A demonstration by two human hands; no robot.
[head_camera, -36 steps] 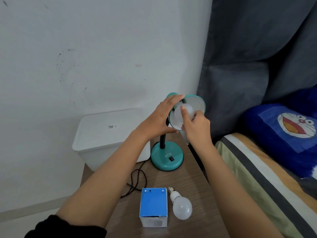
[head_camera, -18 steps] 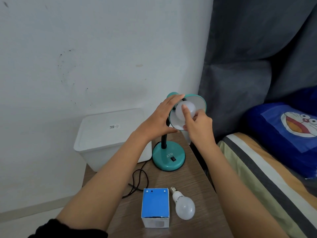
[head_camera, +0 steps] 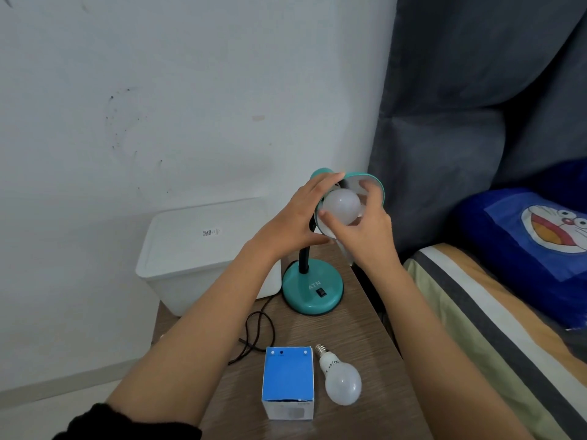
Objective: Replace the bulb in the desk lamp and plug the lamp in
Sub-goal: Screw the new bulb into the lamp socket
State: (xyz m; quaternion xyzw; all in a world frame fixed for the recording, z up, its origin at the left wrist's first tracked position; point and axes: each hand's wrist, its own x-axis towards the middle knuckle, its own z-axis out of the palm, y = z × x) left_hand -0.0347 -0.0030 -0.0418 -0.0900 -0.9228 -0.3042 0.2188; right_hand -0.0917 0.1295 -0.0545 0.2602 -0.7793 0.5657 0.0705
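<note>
A teal desk lamp stands on its round base (head_camera: 313, 289) on the wooden bedside table (head_camera: 359, 338). Its shade (head_camera: 376, 187) faces me, with a white bulb (head_camera: 342, 204) inside it. My left hand (head_camera: 293, 217) grips the shade's left rim and back. My right hand (head_camera: 365, 230) wraps thumb and fingers around the bulb in the shade. A second white bulb (head_camera: 341, 379) lies on the table near the front, screw cap pointing away. Beside it stands a blue and white bulb box (head_camera: 288, 381). The lamp's black cord (head_camera: 257, 331) loops left of the base.
A white lidded plastic bin (head_camera: 197, 249) sits at the table's back left against the white wall. On the right is a bed with a striped sheet (head_camera: 495, 338), a blue cartoon pillow (head_camera: 536, 246) and a grey padded headboard (head_camera: 460, 128).
My right hand has turned around the bulb, with the fingers now over its top and the thumb at its left. The left hand stays on the shade.
</note>
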